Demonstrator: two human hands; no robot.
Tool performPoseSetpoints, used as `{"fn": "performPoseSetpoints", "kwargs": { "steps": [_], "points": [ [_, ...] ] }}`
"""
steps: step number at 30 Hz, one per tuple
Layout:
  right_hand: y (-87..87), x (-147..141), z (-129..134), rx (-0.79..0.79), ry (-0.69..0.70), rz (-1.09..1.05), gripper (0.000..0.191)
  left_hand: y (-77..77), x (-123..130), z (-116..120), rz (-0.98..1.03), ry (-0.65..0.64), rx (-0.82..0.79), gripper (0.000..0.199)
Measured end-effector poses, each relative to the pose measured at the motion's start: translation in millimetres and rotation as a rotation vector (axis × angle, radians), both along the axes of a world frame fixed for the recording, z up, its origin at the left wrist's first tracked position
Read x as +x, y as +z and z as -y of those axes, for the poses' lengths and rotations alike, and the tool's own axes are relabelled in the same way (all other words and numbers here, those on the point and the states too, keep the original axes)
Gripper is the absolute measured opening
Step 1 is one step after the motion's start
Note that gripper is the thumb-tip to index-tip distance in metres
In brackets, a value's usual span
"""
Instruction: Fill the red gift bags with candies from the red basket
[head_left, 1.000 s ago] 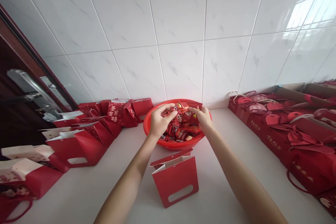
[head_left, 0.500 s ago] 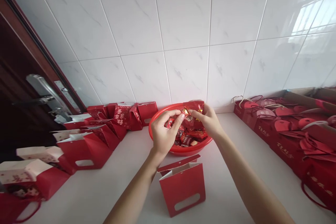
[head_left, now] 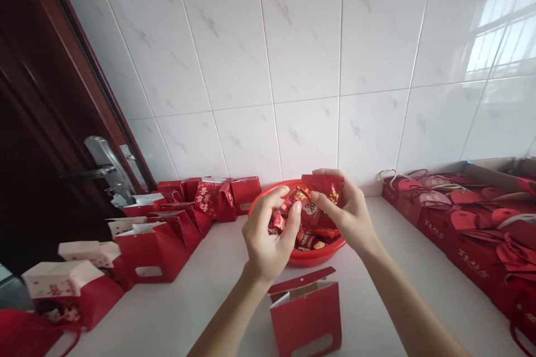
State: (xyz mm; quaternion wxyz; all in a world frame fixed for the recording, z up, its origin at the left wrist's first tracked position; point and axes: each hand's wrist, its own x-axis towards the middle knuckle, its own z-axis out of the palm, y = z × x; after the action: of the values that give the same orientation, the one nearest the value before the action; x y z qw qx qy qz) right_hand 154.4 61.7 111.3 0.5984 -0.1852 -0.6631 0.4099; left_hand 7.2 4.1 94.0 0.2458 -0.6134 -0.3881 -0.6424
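Over a red plastic basket of wrapped sweets, both my hands are close together. My right hand is closed on a red foil packet with gold and black print. A small red-and-gold wrapped candy lies against that packet at my right thumb tip. My left hand is just left of it, thumb and index finger apart, with nothing visibly gripped; its other fingers are partly hidden. In front of the basket stands a red gift box with its top open and an oval cutout near the bottom.
Several red gift boxes stand in a row along the left, some with cream flaps. More red bags with cord handles are packed along the right. A tiled wall rises behind, and a dark door with a metal handle is at left.
My left thumb and index finger have parted from their pinch beside the candy. The candy now rests by my right thumb. The view has tilted up and shifted left.
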Motion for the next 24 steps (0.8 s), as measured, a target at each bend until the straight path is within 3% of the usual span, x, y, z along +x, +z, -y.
{"fn": "performPoseSetpoints", "kwargs": {
  "steps": [8,17,24],
  "points": [
    [2.6,3.9,11.8,0.082,0.042,0.06,0.036,1.5,2.1,14.5,0.107,-0.015,-0.054,0.031],
    [3.0,5.7,17.1,0.118,-0.068,0.122,0.031,7.9,1.7,19.4,0.183,-0.245,-0.442,0.032],
    [2.7,2.8,25.3,0.26,-0.259,0.212,0.025,12.6,0.2,21.0,0.179,-0.379,-0.489,0.023]
  ]
}}
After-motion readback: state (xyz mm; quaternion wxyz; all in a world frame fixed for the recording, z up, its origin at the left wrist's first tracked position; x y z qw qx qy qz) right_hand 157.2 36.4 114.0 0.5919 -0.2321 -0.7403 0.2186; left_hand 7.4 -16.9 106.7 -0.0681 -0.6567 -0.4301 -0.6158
